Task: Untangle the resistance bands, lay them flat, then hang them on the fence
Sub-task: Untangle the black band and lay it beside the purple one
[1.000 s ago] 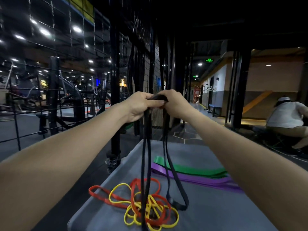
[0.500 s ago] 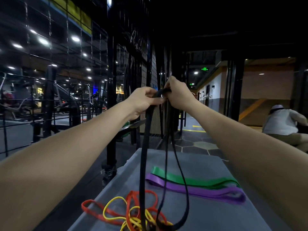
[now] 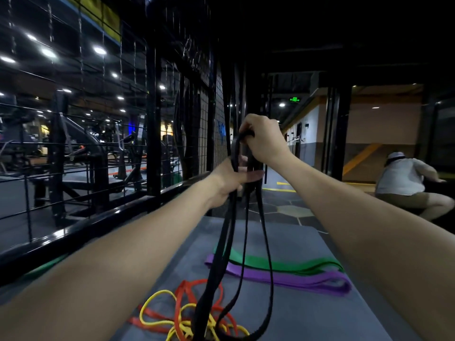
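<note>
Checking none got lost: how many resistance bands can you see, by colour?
5: black band hanging from the right hand; green band and purple band flat on the mat; red band and yellow band tangled. More may be hidden.

a dim indoor gym. weight machines stand behind a black wire fence, under rows of ceiling spotlights. coloured resistance bands lie on a grey mat.
</note>
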Demonstrator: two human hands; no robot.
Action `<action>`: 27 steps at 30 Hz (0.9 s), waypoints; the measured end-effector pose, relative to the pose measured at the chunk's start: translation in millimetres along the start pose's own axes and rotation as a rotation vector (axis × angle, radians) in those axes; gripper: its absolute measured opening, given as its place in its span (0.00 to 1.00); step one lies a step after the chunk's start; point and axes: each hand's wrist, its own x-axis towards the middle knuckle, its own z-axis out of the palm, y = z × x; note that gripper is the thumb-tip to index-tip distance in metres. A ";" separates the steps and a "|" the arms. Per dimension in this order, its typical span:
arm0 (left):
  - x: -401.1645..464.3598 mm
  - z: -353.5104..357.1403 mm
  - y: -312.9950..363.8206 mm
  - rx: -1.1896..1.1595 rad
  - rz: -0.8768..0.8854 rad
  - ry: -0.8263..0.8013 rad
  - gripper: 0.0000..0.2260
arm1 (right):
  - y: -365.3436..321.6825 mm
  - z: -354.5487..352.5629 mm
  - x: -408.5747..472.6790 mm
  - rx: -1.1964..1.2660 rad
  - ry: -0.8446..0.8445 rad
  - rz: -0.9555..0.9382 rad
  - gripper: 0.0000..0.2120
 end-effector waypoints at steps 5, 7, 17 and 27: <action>9.3 37.1 -25.2 0.006 -0.018 0.011 0.06 | 16.6 0.9 -3.4 0.001 0.021 0.087 0.08; 13.8 45.3 -42.0 0.092 -0.035 -0.023 0.07 | 31.5 -5.8 -6.1 -0.006 0.057 0.150 0.08; 21.4 39.7 -150.8 0.425 -0.201 -0.147 0.08 | 141.0 -58.5 -66.8 -0.090 0.268 0.652 0.08; 60.4 -24.7 -205.7 1.049 -0.161 -0.253 0.07 | 246.7 51.1 -182.1 0.237 0.278 1.163 0.05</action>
